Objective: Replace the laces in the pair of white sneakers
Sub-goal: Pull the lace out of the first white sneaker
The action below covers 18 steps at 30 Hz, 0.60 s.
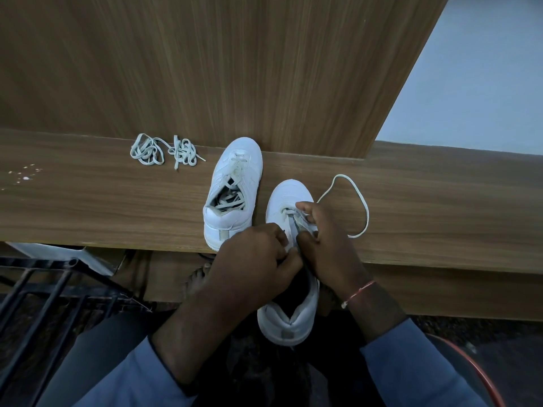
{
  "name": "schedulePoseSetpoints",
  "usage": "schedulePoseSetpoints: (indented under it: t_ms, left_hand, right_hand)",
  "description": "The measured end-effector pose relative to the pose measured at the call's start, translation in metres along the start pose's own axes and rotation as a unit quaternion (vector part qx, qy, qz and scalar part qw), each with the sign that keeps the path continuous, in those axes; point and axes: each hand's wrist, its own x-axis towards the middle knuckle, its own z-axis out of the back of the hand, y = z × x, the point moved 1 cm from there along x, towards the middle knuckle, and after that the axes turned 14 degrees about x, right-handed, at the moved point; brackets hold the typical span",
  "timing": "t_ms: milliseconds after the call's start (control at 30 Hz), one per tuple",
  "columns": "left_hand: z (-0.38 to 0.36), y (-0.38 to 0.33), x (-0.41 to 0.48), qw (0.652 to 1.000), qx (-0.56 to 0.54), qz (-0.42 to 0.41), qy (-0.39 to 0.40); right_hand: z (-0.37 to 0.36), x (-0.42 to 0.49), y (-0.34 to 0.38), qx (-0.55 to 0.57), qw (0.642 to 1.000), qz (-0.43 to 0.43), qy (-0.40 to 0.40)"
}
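White near sneaker (289, 192) sits at the near edge of the wooden ledge (440, 201), toe on the wood and pointing at the upright panel (205, 69), heel overhanging the edge toward the person. Left hand (252, 259) grips the near sneaker at its tongue and upper eyelets, fingers curled; what the fingertips pinch is hidden. Right hand (326, 245) has its fingers bent over the eyelet rows and pinches the lace (365, 212), which leaves the hand and lies in an open loop on the ledge to the right of the toe. Far sneaker (235, 177) stands just left of the near one, toe against the back edge at the panel, partly laced, with slack lace ends stuffed into its opening. Two loose lace bundles (147, 149) lie side by side along the back edge, well left of both sneakers. White specks (26, 174) mark the ledge near its left end. Red thread band (360, 290) circles the right wrist. Below the near edge: one bare foot (198, 279) and, to the left, a black metal frame (44, 289).
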Motion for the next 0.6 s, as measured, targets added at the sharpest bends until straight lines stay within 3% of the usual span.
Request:
schedulePoseSetpoints:
  t_ms: [167,267,467,600]
  left_hand:
    - [0.001,0.003,0.005,0.996,-0.027,0.081,0.009]
    - [-0.007,0.005,0.007,0.992,0.02,0.121,0.043]
    - [-0.021,0.014,0.008,0.985,0.024,0.144,0.094]
    - [-0.026,0.011,0.005,0.985,0.036,0.149,0.075]
  right_hand:
    - [-0.006,-0.001,0.001,-0.012,1.0,0.002,-0.016]
    - [-0.008,-0.002,0.005,-0.028,1.0,0.005,-0.012]
    - [0.0,-0.009,0.008,-0.042,0.999,-0.021,-0.001]
    - [-0.005,-0.001,0.015,-0.127,0.991,0.052,0.007]
